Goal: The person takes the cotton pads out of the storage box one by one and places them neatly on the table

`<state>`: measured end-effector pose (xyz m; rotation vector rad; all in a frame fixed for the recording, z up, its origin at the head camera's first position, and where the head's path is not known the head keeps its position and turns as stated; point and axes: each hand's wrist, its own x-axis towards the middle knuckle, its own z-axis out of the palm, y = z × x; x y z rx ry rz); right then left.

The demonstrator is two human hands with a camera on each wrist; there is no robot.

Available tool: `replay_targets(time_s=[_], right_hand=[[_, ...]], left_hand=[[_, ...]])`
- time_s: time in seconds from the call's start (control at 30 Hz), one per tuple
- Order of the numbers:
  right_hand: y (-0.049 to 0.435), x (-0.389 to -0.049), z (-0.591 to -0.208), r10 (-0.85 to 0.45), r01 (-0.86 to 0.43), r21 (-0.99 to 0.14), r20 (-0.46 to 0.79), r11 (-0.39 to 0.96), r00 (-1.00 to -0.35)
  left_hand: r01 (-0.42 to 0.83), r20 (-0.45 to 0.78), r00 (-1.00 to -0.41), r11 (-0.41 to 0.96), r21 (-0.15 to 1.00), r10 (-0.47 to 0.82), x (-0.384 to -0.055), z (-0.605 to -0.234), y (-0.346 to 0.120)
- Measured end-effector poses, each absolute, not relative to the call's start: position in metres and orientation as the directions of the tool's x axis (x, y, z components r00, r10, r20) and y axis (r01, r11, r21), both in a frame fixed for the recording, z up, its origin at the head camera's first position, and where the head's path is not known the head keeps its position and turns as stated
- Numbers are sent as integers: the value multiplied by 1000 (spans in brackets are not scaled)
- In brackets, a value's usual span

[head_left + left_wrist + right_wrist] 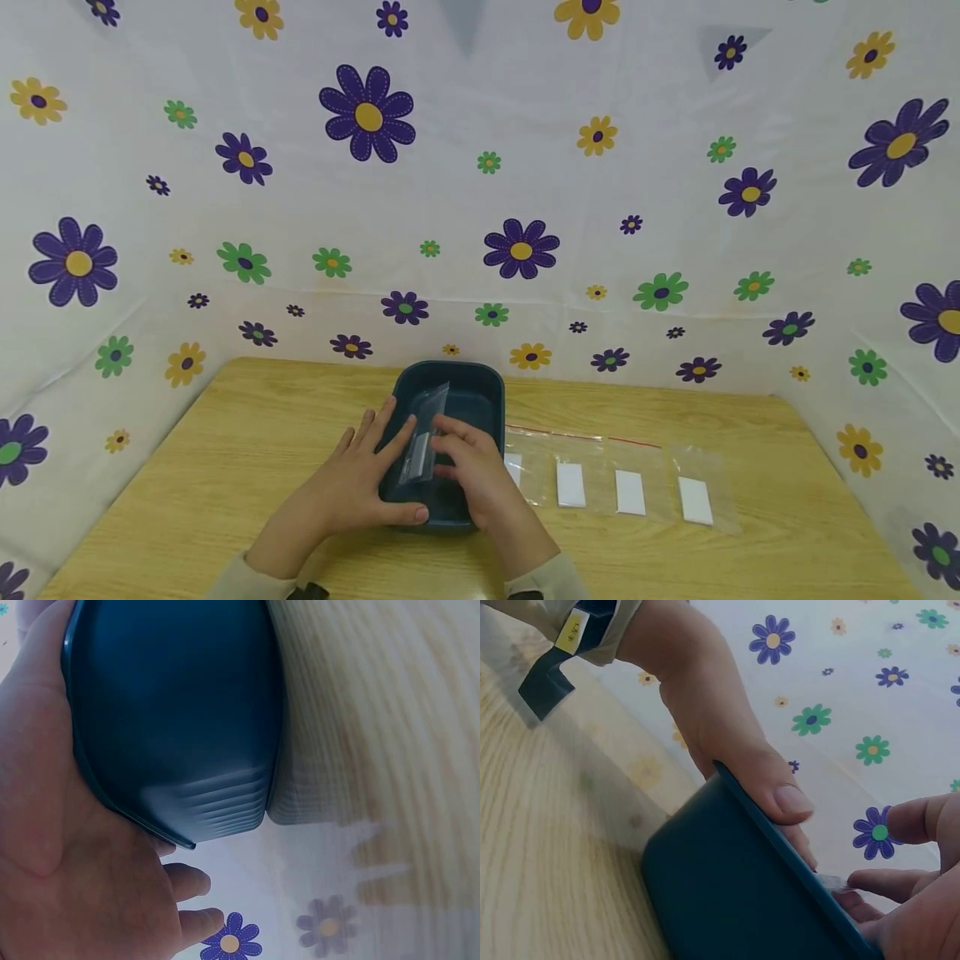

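A dark teal plastic bin (491, 392) stands on the table, its wall (172, 712) filling much of the left wrist view. My left hand (352, 483) spreads its fingers over the bin's left side, with the thumb along the near rim. Inside the bin a clear plastic bag (429, 408) leans at a slant, with a pale rectangular piece showing in it. My right hand (480, 475) reaches over the right rim and pinches the bag's edge between its fingertips. In the right wrist view a bit of the bag (831, 883) shows at those fingertips.
Right of the bin several clear zip bags lie in a row, each with a white rectangle: one bag (535, 467) partly behind the right hand, then another (570, 485), another (630, 492) and the outermost (696, 500). A flower-printed cloth (450, 192) hangs behind the wooden table (300, 408).
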<state>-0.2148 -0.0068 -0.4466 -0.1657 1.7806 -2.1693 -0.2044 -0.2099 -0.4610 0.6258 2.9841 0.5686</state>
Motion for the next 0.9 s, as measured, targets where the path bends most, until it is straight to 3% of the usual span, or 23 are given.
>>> replay_targets(time_s=[0.2, 0.4, 0.53, 0.7, 0.9], right_hand=[[-1, -219, -444, -276, 133, -960, -62, -247, -959], [14, -223, -437, -109, 44, -991, -30, -129, -994], [33, -228, -430, -110, -20, -999, 25, -45, -994], [68, -223, -422, -200, 65, -995, -50, -69, -979], [105, -212, -424, -191, 149, -985, -130, -88, -973]], left_hand=[[370, 33, -922, 856, 362, 385, -205, -462, -211], [367, 22, -923, 858, 359, 385, -207, -466, -210], [371, 29, -921, 853, 366, 388, -209, -466, -208], [374, 21, -920, 858, 353, 392, -209, -467, -210], [389, 45, -915, 849, 357, 400, -208, -468, -211]])
